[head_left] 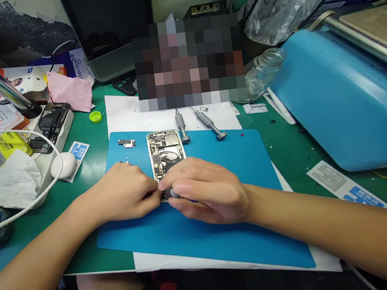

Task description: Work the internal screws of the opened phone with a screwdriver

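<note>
An opened smartphone (166, 154) lies on a blue mat (198, 238), its inner boards showing and its lower end covered by my hands. My right hand (209, 187) is closed around a grey screwdriver (173, 193), whose tip I cannot see, over the phone's lower end. At the phone's lower left edge rests my left hand (130, 190), fingers curled together; what they grip, if anything, is hidden. Beyond the phone lie two more screwdrivers, one (181, 126) beside its top right corner and another (209, 122) further right. A small metal phone part (127, 143) sits to the left.
On the left, another opened phone (52, 124) rests on a white box, near a white cable (50, 143) and a green cap (95, 117). A glass jar (265, 70) and a large blue sheet (322, 101) are at right. Pixelation covers the middle back.
</note>
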The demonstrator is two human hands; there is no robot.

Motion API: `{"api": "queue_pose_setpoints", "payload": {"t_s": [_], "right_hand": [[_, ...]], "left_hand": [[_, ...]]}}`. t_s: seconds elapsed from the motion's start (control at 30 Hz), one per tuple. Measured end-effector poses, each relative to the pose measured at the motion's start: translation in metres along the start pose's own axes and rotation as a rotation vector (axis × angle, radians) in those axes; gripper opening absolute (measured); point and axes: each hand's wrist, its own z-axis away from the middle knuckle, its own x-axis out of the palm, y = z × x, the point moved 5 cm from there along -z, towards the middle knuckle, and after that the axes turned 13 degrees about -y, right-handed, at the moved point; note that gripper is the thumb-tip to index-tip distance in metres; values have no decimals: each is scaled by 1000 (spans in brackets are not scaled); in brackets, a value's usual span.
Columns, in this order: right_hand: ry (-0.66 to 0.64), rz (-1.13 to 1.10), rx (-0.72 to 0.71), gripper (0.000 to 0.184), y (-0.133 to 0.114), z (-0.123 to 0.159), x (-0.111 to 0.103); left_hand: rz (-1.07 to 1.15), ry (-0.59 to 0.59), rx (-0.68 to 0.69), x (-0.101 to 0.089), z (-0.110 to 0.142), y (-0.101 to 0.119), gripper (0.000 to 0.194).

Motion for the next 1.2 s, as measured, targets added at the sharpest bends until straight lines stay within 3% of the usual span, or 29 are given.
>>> {"api": "queue_pose_setpoints", "payload": {"t_s": [1.2], "right_hand": [[8,-12,5,43,1,2,1]], "left_hand": [[4,-14,2,0,0,0,41]]}}
